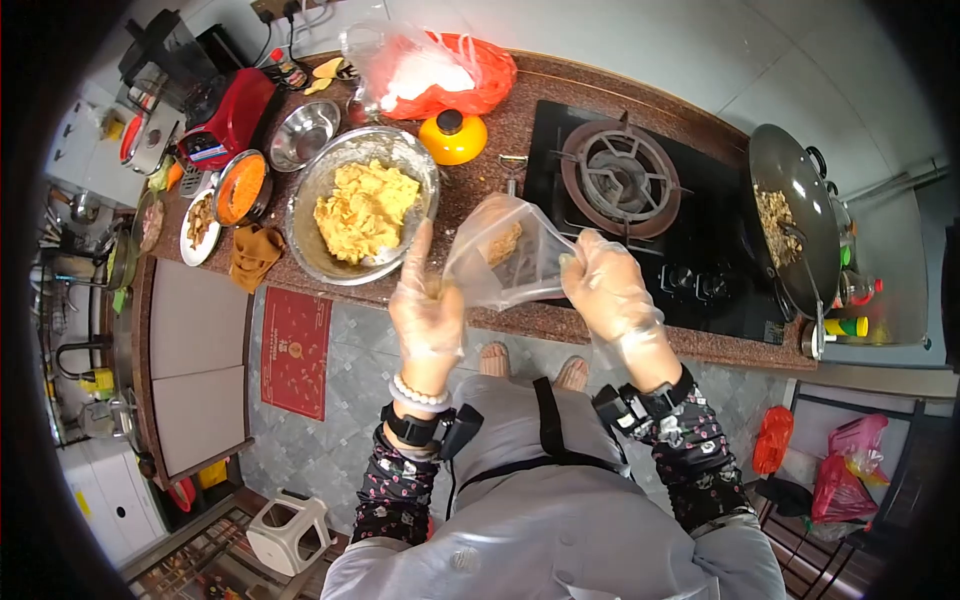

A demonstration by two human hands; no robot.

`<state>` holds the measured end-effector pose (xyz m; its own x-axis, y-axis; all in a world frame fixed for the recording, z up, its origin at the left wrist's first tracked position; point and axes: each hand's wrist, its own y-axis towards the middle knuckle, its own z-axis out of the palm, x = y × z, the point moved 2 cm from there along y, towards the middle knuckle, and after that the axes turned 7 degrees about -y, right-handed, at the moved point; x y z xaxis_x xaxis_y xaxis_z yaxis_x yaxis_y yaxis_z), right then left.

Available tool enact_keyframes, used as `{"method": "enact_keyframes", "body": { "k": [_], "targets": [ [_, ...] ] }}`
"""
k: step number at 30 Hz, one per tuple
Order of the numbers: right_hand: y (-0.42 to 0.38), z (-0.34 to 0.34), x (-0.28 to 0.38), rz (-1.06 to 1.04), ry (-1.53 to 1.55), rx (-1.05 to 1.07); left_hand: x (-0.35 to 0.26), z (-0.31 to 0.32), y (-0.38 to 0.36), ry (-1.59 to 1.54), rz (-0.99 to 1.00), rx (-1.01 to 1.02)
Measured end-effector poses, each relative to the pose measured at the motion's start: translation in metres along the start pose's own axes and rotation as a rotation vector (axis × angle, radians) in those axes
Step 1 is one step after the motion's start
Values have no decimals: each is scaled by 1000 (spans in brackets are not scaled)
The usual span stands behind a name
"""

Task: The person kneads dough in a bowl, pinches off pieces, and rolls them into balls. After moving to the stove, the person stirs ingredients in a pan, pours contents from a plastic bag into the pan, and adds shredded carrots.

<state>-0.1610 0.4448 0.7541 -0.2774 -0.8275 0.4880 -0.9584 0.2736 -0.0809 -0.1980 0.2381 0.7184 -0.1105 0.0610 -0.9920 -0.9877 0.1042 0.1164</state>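
My gloved left hand (428, 305) and right hand (610, 285), both raised, pinch the clear plastic bag (510, 255) open at opposite edges. A fried piece (505, 243) sits inside, beside the steel bowl of batter (365, 205).

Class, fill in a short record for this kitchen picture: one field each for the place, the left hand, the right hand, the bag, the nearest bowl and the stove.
place: kitchen counter
left hand: gloved, holding one edge of the plastic bag
right hand: gloved, holding the other edge
bag: clear, some brownish food inside
bowl: metal, holding yellow batter-like food
stove: near burner bare, wok with food at the far side
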Motion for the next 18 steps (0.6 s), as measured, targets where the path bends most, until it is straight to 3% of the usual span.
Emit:
{"method": "enact_keyframes", "body": {
  "k": [3, 6, 7, 10, 12, 15, 18],
  "targets": [
    [1, -4, 15, -151, 313, -22, -26, 4, -9, -220, -115, 167],
    [3, -20, 32, -265, 474, -2, -3, -7, -6, -482, 14, 117],
    [1, -28, 35, -266, 515, 10, 19, -18, -7, -288, -60, 76],
    [-13, -63, 48, -156, 691, 76, 56, -7, -5, -560, -465, -75],
    [-27, -86, 55, -82, 844, 58, 69, 5, -4, -796, -616, 211],
    [-45, -101, 53, -34, 955, -16, 53, 39, -4, -1411, -503, 594],
    [-57, -113, 39, 9, 906, -106, 37, 47, 9, -1142, -550, 534]
  ]
}}
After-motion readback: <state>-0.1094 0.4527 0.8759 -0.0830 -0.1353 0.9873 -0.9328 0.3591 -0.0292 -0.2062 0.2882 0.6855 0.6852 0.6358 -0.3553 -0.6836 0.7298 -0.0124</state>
